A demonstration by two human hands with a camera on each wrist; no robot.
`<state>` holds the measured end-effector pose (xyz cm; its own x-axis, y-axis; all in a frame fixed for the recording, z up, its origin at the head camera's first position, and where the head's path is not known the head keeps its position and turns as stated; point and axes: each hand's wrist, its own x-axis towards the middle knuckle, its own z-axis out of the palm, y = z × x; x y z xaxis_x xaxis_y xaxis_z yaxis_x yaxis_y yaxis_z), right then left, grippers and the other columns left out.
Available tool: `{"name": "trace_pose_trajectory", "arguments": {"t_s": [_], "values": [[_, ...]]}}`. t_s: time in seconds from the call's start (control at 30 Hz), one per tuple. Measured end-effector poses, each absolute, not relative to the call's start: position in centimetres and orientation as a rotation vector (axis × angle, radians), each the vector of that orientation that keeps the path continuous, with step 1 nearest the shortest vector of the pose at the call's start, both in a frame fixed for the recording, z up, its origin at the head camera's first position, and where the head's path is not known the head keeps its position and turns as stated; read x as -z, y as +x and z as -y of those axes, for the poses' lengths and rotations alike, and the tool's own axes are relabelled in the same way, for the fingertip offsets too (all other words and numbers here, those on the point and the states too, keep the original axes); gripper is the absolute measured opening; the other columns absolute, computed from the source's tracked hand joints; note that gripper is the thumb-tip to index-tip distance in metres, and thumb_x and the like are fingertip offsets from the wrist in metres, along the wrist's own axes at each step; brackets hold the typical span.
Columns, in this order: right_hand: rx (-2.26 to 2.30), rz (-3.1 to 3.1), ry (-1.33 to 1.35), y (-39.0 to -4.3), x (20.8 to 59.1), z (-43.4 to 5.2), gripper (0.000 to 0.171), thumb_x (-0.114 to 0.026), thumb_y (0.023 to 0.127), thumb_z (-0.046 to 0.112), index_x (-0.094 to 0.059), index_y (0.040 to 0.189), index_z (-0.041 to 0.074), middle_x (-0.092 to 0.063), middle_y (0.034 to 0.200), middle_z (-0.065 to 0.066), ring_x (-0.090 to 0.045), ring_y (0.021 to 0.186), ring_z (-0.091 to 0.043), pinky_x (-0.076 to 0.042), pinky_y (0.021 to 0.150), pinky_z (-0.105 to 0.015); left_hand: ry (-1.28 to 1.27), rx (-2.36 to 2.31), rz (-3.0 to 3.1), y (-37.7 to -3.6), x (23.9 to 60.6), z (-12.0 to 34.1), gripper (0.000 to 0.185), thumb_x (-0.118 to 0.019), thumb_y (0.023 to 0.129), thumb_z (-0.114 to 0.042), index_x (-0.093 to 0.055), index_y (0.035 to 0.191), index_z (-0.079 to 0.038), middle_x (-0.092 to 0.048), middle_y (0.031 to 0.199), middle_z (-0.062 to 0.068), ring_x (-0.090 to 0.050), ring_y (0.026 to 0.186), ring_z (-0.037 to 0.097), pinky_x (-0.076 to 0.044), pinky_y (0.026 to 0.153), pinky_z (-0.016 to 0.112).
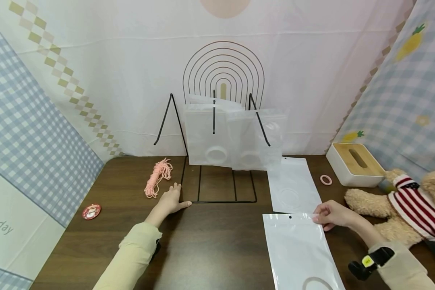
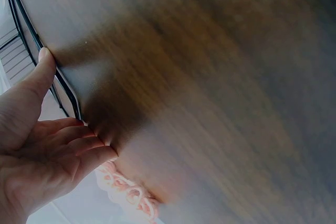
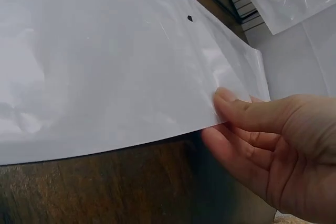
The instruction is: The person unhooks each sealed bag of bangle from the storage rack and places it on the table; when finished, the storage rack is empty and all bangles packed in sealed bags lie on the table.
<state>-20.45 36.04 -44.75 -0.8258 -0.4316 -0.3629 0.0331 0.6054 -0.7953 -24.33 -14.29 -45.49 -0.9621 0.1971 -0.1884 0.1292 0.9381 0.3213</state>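
Observation:
My left hand point(image 1: 171, 201) lies at the front left corner of a black wire rack point(image 1: 224, 201), its fingers spread and straight. In the left wrist view the thumb touches the rack's wire point(image 2: 65, 85) and the fingertips meet the tabletop. My right hand point(image 1: 333, 215) pinches the top right corner of a white zip bag point(image 1: 293, 245) between thumb and fingers. That bag has a small hole near its top edge and a ring shape low on it. Another white bag point(image 1: 290, 177) lies flat behind it. Translucent bags point(image 1: 208, 129) hang on the rack's prongs.
A pink cord bundle point(image 1: 157, 177) lies left of the rack, and a round red badge point(image 1: 91, 211) farther left. Toward the right are a pink ring point(image 1: 326, 180), a white tissue box point(image 1: 353, 171) with a wooden lid, and a teddy bear point(image 1: 398, 205). Patterned cloth point(image 1: 137, 72) hangs behind the table.

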Motion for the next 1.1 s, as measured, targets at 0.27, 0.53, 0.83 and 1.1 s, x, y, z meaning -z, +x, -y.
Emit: {"name": "trace_pose_trajectory", "arguments": {"t_s": [0.27,0.53,0.83,1.1], "values": [[0.942,-2.662,-0.273,-20.9,43.5,-34.8,0.029,-0.072,0.077,0.02,-0.065,0.095,-0.003,-0.061,0.075,-0.005,-0.052,0.058,-0.009,-0.049,0.049,-0.027,0.24,-0.461,-2.875,-24.4,45.4,14.5,0.08,-0.063,0.084,-0.036,-0.028,0.136,0.015,-0.025,0.142,0.036,-0.027,0.132,0.046,-0.031,0.104,0.055],[1.233,-2.753,-0.313,-24.3,39.9,-32.6,0.044,-0.063,0.086,0.029,-0.057,0.115,-0.004,-0.062,0.104,-0.017,-0.058,0.077,0.003,-0.054,0.067,-0.026,0.237,-0.463,-2.873,-24.4,45.7,14.6,0.08,-0.062,0.085,-0.037,-0.028,0.136,0.015,-0.025,0.142,0.035,-0.027,0.132,0.046,-0.03,0.104,0.055],[1.481,-2.744,-0.252,-28.2,34.6,-26.8,0.074,-0.06,0.086,0.038,-0.026,0.143,0.006,-0.035,0.143,-0.021,-0.038,0.127,-0.037,-0.036,0.101,-0.051,0.222,-0.47,-2.865,-24.4,45.6,14.4,0.08,-0.062,0.085,-0.036,-0.027,0.137,0.014,-0.023,0.143,0.035,-0.026,0.133,0.045,-0.029,0.105,0.054],[1.876,-2.709,-0.392,-30.4,30.5,-23.8,0.073,-0.066,0.083,0.015,-0.025,0.144,0.012,-0.037,0.14,-0.016,-0.038,0.128,-0.03,-0.038,0.104,-0.036,0.223,-0.467,-2.874,-24.5,45.7,14.3,0.081,-0.062,0.084,-0.038,-0.028,0.137,0.014,-0.025,0.142,0.034,-0.027,0.132,0.045,-0.031,0.104,0.054]]}}
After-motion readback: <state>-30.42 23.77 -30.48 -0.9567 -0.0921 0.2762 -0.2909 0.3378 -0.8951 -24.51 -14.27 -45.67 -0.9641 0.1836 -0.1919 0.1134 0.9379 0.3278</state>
